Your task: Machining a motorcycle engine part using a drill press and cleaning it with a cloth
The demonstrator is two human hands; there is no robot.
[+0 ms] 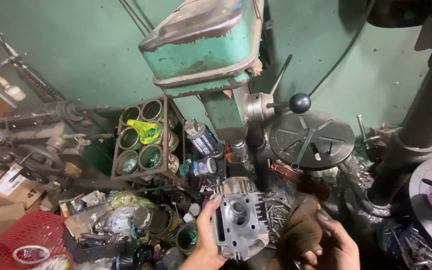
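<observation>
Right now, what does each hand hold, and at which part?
The left hand grips the finned metal engine part by its left edge, thumb on the front face. The right hand holds a brown rag, bunched.

Left hand (pixel 205 240) grips finned cylinder head (pixel 239 217), right hand (pixel 333 245) clutches brown rag (pixel 300 231)

Cylinder block (pixel 240 220) in left hand (pixel 205 240), below drill press (pixel 211 55), rack of cans (pixel 143 140) left, round table (pixel 311 139) right
</observation>
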